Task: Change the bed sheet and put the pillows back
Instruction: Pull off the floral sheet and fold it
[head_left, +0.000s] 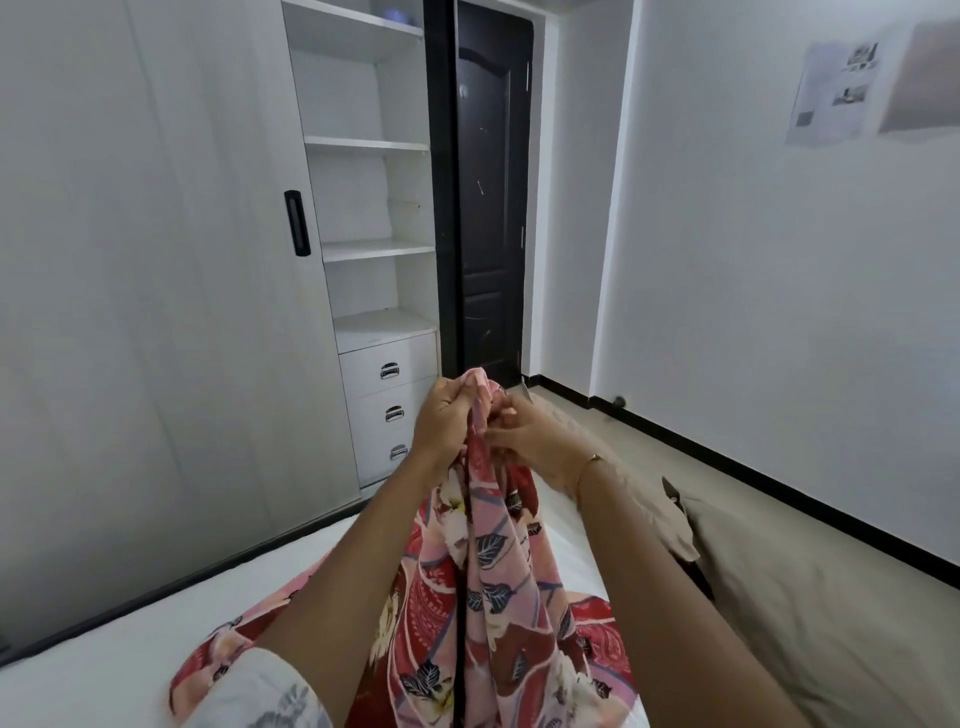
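At your ten o'clock stands a white wardrobe (156, 260) with a black recessed handle (297, 223). Just right of it, open shelves (369, 145) sit above three drawers (389, 410). At twelve o'clock you face a dark door (491, 208); at two o'clock, blurred posters (836, 91) hang on the wall.

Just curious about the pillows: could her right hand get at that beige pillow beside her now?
Probably not yet. The right hand and left hand both pinch the floral sheet; once it lets go, the beige pillow lies unobstructed beside that arm.
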